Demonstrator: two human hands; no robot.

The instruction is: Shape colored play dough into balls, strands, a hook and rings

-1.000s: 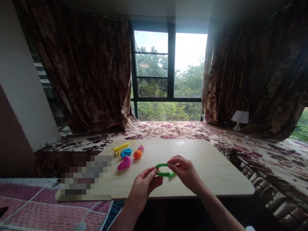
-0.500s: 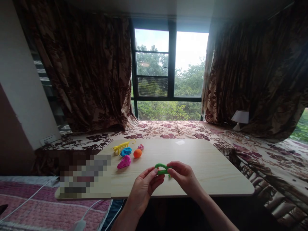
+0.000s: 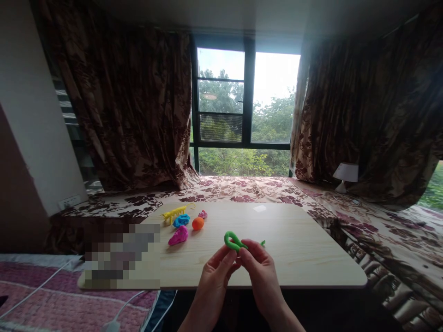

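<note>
A bright green strip of modelling clay (image 3: 229,237) is bent into a rounded loop above the near middle of the table. My left hand (image 3: 217,273) pinches its lower side between thumb and fingers. My right hand (image 3: 259,266) grips the other side, where the strands meet, close against the left fingertips. A short green end (image 3: 263,243) shows beyond the right fingers; whether it joins the loop is hidden. To the left lie a magenta lump (image 3: 178,235), an orange ball (image 3: 198,223), a crumpled blue piece (image 3: 182,221), a small pink piece (image 3: 202,214) and a yellow comb-like piece (image 3: 175,214).
The pale wooden table (image 3: 297,258) has rounded corners. A blurred patch (image 3: 121,251) covers its left end. Beyond stands a flower-patterned ledge (image 3: 238,189) with a small lamp (image 3: 346,174) at right. White cables (image 3: 126,302) cross the pink quilt (image 3: 69,299) at lower left.
My hands have come closer together and slightly lower. The green clay has gone from a flat, wide bend to a tighter raised loop. The lumps on the table have stayed put.
</note>
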